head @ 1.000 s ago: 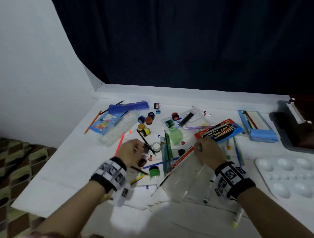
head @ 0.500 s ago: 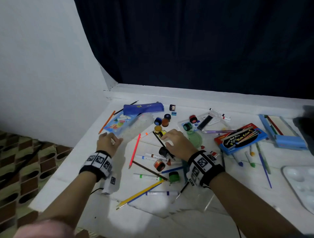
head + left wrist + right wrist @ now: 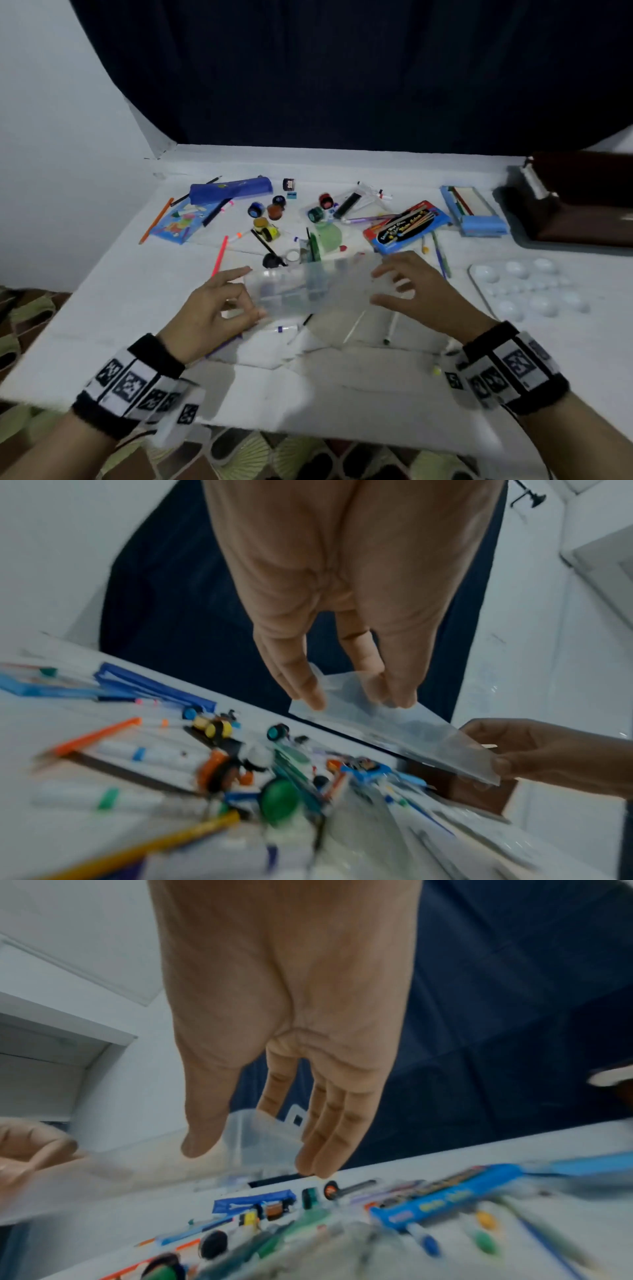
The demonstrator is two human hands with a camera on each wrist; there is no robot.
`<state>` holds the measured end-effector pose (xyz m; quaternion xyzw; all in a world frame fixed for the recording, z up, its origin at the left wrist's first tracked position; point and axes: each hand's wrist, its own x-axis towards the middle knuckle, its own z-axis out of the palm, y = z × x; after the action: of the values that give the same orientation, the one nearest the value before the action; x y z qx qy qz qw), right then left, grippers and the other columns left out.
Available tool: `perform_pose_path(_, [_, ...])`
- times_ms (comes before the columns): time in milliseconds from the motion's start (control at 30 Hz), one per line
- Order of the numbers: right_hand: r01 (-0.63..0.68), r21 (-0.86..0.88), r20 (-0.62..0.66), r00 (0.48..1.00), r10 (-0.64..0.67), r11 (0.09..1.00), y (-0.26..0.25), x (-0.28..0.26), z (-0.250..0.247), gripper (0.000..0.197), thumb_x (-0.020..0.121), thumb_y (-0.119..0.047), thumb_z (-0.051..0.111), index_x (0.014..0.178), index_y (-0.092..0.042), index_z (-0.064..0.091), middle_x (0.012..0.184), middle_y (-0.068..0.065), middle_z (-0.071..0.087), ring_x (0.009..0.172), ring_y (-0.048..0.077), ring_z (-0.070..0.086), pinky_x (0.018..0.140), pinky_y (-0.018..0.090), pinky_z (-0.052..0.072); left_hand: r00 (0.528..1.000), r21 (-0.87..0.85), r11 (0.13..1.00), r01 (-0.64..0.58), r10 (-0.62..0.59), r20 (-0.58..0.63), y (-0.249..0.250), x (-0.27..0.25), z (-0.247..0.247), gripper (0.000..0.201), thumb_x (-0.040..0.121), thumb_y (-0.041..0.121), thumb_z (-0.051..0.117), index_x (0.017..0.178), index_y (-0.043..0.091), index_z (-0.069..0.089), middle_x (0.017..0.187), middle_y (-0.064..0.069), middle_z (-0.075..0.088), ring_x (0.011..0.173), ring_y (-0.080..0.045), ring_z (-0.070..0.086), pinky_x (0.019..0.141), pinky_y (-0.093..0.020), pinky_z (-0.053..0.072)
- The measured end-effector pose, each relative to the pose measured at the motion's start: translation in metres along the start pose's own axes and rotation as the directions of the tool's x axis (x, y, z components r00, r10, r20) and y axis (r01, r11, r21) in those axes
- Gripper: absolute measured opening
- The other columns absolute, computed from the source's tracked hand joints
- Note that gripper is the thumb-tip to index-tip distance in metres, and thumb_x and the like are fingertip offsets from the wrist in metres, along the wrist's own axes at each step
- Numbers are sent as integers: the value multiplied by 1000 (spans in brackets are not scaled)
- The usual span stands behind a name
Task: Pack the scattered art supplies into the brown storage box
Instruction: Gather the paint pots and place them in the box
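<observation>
A clear plastic case [image 3: 315, 284] hangs level above the middle of the white table [image 3: 120, 308]. My left hand [image 3: 253, 291] pinches its left end between thumb and fingers, as the left wrist view shows for the case [image 3: 394, 726] and hand [image 3: 356, 699]. My right hand [image 3: 375, 287] takes the right end, thumb on one side and straight fingers on the other; the right wrist view shows the same hand [image 3: 250, 1156] and case [image 3: 263, 1137]. The brown storage box [image 3: 582, 205] sits at the far right on a grey tray. Scattered supplies lie under and beyond the case.
Paint pots [image 3: 274, 210], a blue pencil case [image 3: 233, 188], a blue watercolour pack [image 3: 407, 222] and a light blue box [image 3: 472, 212] lie across the back. A white palette [image 3: 527, 291] lies at the right. Markers and pencils lie near the front, by a clear sheet [image 3: 342, 329].
The clear case has left its spot at the back left of the table and now hangs over the middle. My left hand brought it there and my right hand left the paint pots for its right end.
</observation>
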<state>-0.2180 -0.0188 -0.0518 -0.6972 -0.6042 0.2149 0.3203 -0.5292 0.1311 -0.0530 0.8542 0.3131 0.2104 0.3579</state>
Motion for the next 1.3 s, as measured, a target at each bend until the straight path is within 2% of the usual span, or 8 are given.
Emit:
perform_pose_path(133, [-130,-2,24,991,130,992,31,-82,-18,43,72,-39,78,109,-33,57,113,-12,51,90,-1,56,75,10,46,988,-61,998,23,-14,153,23,-24,62,19,68,40,75,75,29,61,123,10,46,126,10,34,77,-11,48])
perform_pose_path(233, [-181,14,8,984,180,983,51,-136,-20,55,67,-36,83,111,-43,51,114,-13,50,88,-2,56,72,6,46,955,-38,998,56,-42,295,32,-46,108,44,64,37,82,94,38,50,125,16,33,113,7,39,79,-10,46])
perform_pose_path(367, [-219,55,37,975,218,974,69,-193,-10,74,59,-57,77,121,-55,37,110,-18,46,90,1,55,72,8,46,922,-15,997,70,-59,382,39,-71,144,61,53,40,74,100,47,36,118,14,32,100,-1,42,70,-14,47])
perform_pose_path(533, [-303,-35,68,950,305,952,91,-221,0,103,52,-80,63,140,-37,31,107,-27,37,83,1,51,69,11,41,930,-67,989,135,-103,354,40,-77,169,83,48,37,80,111,65,34,121,18,34,105,0,45,78,-22,54])
perform_pose_path(667, [-309,-124,27,949,315,943,101,-200,-6,91,65,-57,74,141,-28,34,112,-14,40,81,3,49,78,22,45,950,6,984,176,-171,262,43,-51,180,78,61,17,85,123,39,43,128,3,39,117,-20,48,94,-37,50])
perform_pose_path(767, [-340,-103,27,939,344,935,106,-178,-17,88,68,-45,79,141,-26,35,117,-7,43,80,3,48,81,26,46,938,123,966,227,-251,240,50,-26,181,82,66,15,82,135,20,39,135,-3,39,120,-19,44,102,-32,42])
perform_pose_path(1000, [-392,-133,133,903,409,910,117,-137,-40,91,60,-39,85,136,-22,39,116,-6,45,97,12,48,95,38,44,891,345,905,249,-354,285,66,4,174,94,60,27,86,138,20,35,141,-4,40,128,-23,39,107,-39,35])
perform_pose_path(1300, [-407,-116,169,891,422,906,124,-143,-41,92,51,-46,88,125,-25,38,106,-8,47,87,8,50,86,35,46,910,173,949,264,-305,280,67,-3,182,83,65,7,82,135,14,37,134,-3,33,114,-16,43,94,-29,46])
